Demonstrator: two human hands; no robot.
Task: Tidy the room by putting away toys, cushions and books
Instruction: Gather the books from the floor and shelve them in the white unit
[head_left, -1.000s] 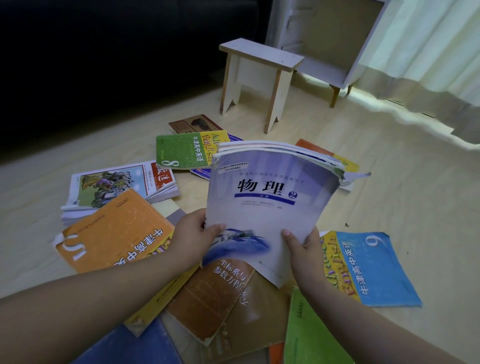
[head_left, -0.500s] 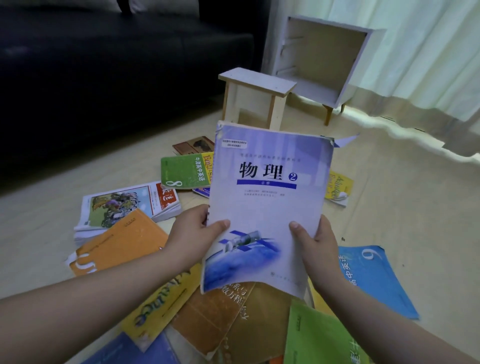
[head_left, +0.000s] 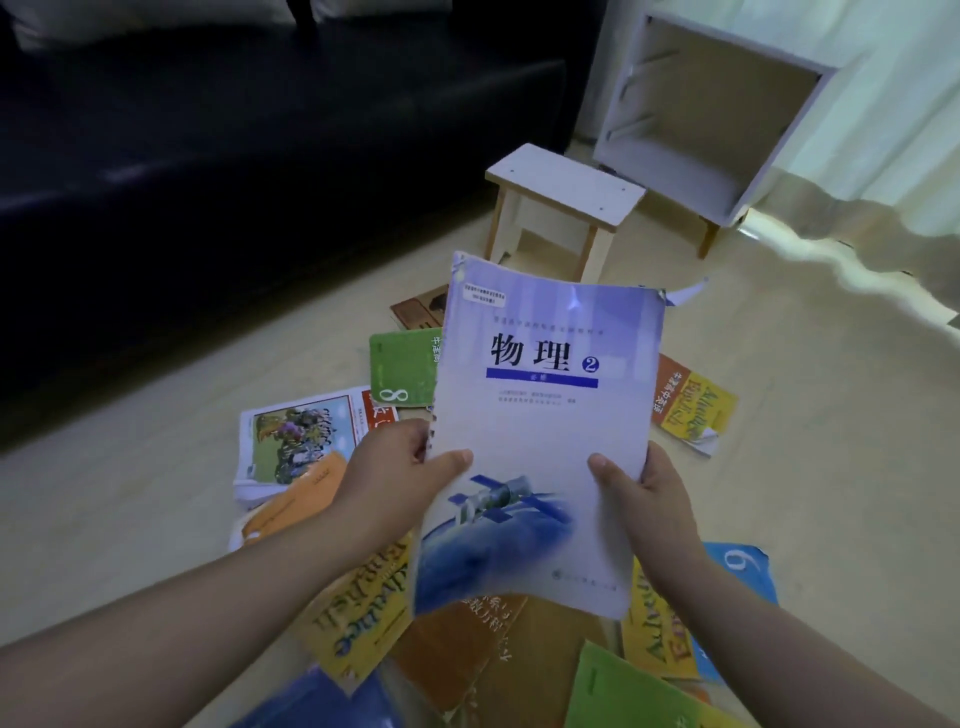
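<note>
Head view: left hand (head_left: 400, 467) and right hand (head_left: 644, 493) hold physics book (head_left: 545, 415).

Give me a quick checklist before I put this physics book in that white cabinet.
1. Grip: left hand and right hand both hold the physics book: ok.
2. White cabinet open-fronted, nothing seen inside: ok.
3. Path: stool stands close in front of the cabinet: not ok.
4. Floor: scattered books lie all around: not ok.
5. Loose pages behind the book: cannot tell.
</note>
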